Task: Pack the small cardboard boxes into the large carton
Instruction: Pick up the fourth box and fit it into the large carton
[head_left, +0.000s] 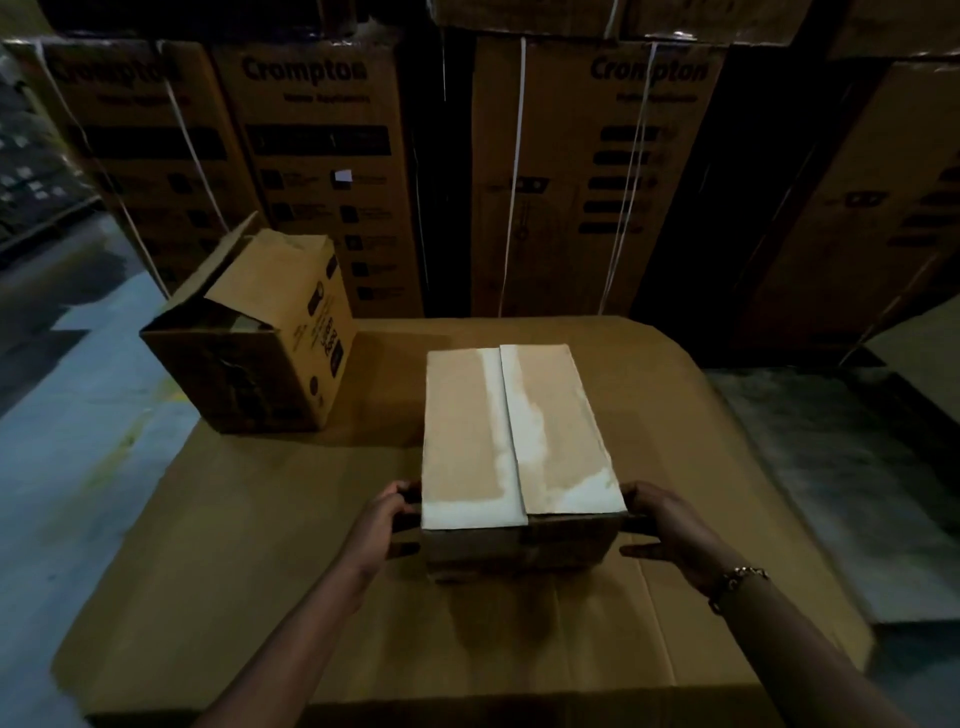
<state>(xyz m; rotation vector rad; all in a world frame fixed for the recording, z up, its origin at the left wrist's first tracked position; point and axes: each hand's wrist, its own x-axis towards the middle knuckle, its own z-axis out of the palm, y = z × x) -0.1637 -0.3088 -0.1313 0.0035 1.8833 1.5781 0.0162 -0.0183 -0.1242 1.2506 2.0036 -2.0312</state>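
Observation:
A brown cardboard carton (514, 447) with its two top flaps folded shut stands on a flattened cardboard sheet (311, 597) in front of me. My left hand (387, 519) grips its near left corner, fingers curled round the side. My right hand (662, 525) grips its near right corner, thumb on the front edge. A second printed box (291, 353) stands at the back left with its top flaps open; what is inside it is too dark to tell.
Tall strapped Crompton cartons (322, 171) form a wall across the back. Bare concrete floor (67, 441) lies to the left. More flat cardboard (919, 353) and grey floor lie to the right.

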